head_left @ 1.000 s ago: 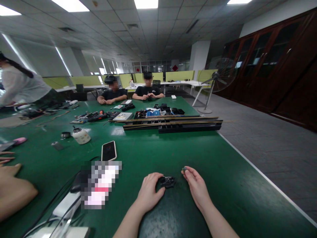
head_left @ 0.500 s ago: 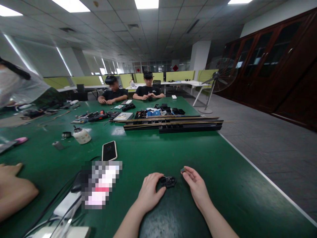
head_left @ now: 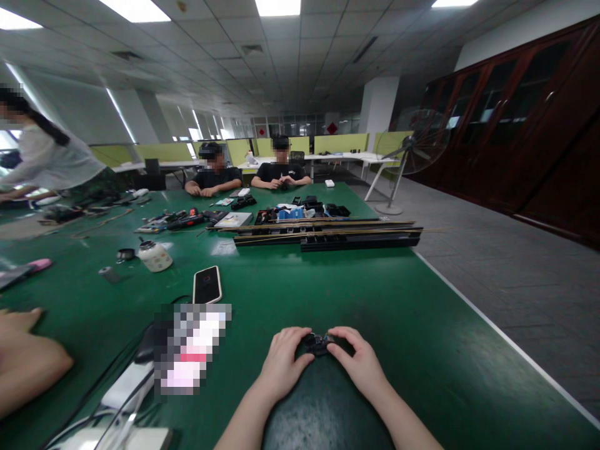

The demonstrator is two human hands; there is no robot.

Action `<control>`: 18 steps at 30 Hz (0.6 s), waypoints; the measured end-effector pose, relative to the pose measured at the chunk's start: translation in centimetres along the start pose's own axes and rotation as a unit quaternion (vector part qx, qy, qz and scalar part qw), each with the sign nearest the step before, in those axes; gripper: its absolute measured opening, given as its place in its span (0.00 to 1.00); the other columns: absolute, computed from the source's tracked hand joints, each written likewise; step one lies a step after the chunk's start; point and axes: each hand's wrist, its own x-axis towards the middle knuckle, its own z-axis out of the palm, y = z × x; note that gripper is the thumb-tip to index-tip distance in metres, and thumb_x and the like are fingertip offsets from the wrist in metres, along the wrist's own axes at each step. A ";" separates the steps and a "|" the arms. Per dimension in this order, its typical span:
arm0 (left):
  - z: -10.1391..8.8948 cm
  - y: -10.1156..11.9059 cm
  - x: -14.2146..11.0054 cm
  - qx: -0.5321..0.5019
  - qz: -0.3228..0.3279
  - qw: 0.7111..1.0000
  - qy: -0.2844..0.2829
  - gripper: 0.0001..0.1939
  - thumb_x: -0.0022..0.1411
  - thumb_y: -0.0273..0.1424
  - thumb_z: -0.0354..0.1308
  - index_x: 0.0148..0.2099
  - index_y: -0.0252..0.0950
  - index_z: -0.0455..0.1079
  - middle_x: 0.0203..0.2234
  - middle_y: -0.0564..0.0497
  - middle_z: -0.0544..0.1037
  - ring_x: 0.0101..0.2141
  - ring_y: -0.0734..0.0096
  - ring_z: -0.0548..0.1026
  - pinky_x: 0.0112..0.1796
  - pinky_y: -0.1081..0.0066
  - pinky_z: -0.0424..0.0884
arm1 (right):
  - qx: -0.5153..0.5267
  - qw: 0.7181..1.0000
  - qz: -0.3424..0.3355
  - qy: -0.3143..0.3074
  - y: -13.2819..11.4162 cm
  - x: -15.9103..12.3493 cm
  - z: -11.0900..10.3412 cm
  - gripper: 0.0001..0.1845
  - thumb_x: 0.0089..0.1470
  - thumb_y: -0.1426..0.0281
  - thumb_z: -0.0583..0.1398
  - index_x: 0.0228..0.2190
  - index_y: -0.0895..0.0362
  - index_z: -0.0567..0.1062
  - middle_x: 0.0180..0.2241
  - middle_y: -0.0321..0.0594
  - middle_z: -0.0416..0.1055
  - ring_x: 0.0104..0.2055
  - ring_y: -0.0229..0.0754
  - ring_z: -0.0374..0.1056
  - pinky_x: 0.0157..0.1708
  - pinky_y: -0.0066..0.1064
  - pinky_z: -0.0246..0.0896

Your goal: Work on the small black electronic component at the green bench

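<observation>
A: Which step is shown?

B: Two-handed handling, apparently a fitting or adjusting step. The left hand [head_left: 287, 357] clasps the left end of a black part [head_left: 319, 347]; the right hand [head_left: 360, 361] meets its right end, whether gripping or merely touching being unclear.

A: And the next move?

B: It presumably calls for a steady left hold and fine right-hand control.

A: The part's appearance?

B: Small, dark, irregular; located between both hands, at or just above the green counter [head_left: 375, 281], nearer than the phone [head_left: 207, 285].

The device [head_left: 320, 347] is between the left hand [head_left: 285, 360] and the right hand [head_left: 360, 359]. On the table [head_left: 412, 312], the phone [head_left: 207, 285] is to their left, and the bottle [head_left: 155, 257] is behind it, farther left. Behind these, rods [head_left: 281, 235] lie on the rails [head_left: 370, 244], which go from left to right.
</observation>
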 end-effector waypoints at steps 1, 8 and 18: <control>0.0 0.0 0.0 0.000 0.000 1.000 0.001 0.21 0.54 0.25 0.59 0.50 0.42 0.65 0.46 0.50 0.72 0.48 0.60 0.66 0.49 0.60 0.61 | -0.016 1.000 -0.013 -0.012 -0.2 -0.1 0.1 0.10 0.47 0.65 0.61 0.34 0.52 0.76 0.39 0.42 0.74 0.45 0.46 0.67 0.49 0.40 0.59; 0.0 0.0 0.0 -0.008 0.009 1.000 0.007 0.19 0.55 0.24 0.57 0.49 0.42 0.65 0.45 0.50 0.73 0.47 0.61 0.67 0.48 0.60 0.62 | -0.148 0.984 -0.050 -0.089 -1.5 -0.2 0.4 0.10 0.47 0.68 0.61 0.35 0.49 0.77 0.42 0.40 0.72 0.48 0.48 0.64 0.50 0.43 0.56; 0.0 0.0 -0.1 -0.010 0.008 1.000 0.010 0.20 0.53 0.22 0.58 0.49 0.42 0.65 0.44 0.51 0.73 0.46 0.61 0.68 0.47 0.60 0.62 | -0.178 0.978 -0.056 -0.096 -1.4 -0.5 0.6 0.09 0.49 0.69 0.60 0.35 0.50 0.75 0.44 0.41 0.72 0.49 0.48 0.64 0.51 0.42 0.54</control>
